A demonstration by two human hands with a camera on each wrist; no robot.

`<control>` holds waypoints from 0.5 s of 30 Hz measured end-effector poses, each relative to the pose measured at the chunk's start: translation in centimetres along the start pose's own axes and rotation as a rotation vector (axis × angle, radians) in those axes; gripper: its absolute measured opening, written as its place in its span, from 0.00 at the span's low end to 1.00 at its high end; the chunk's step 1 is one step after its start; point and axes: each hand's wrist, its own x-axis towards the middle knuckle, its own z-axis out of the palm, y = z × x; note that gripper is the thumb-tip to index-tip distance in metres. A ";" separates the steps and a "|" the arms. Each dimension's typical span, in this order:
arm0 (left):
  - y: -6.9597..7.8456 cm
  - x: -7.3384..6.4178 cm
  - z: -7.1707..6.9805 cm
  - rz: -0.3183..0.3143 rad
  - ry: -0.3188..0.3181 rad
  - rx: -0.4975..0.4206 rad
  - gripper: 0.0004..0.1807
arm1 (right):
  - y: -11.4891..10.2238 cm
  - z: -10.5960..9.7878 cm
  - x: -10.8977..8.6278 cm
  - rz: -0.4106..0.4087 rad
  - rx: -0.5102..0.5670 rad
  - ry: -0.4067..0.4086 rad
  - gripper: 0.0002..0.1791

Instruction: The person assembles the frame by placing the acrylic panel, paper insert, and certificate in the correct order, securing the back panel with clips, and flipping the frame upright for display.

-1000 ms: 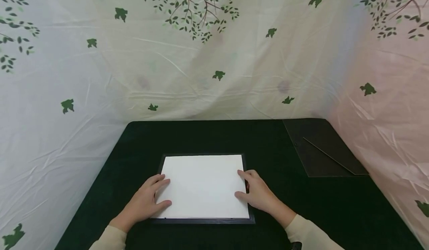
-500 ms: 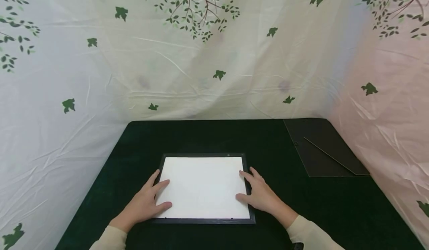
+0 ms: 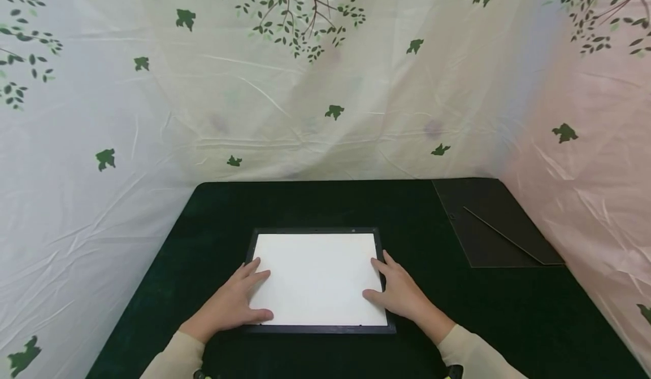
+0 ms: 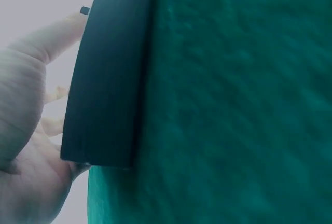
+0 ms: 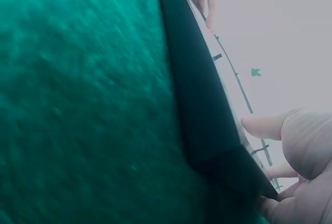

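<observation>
A picture frame [image 3: 325, 329] with dark edges lies on the table in front of me, a plain white sheet [image 3: 317, 280] filling it. My left hand [image 3: 236, 305] rests at its left side, fingers spread, thumb over the sheet's near left corner. At the right side is my right hand [image 3: 402, 294], its thumb and index finger reaching onto the sheet and the other fingers along the outer edge. Small dark tabs stick out from the frame [image 5: 207, 99] in the right wrist view. The left wrist view has the left hand [image 4: 26, 130] beside the frame's thick side.
A dark flat board [image 3: 490, 243] with a thin diagonal edge across it lies at the back right corner of the dark green table [image 3: 325, 204]. Patterned fabric [image 3: 285, 96] with leaves hangs around the table's back and sides.
The frame and sheet have shifted slightly right and away from me, with both hands moving along at its sides. The right hand's fingers have spread a little. The board stays where it was.
</observation>
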 end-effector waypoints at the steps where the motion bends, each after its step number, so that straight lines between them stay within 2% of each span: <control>1: 0.2 0.3 -0.1 0.013 0.003 0.000 0.54 | 0.1 -0.1 0.1 0.005 -0.004 0.007 0.45; 8: 1.5 2.8 -0.2 0.045 0.010 -0.016 0.51 | 1.4 -1.4 1.3 0.009 -0.023 0.045 0.46; 15: 2.9 5.1 0.2 0.061 0.007 -0.027 0.49 | 2.9 -3.2 2.9 0.045 -0.013 0.036 0.47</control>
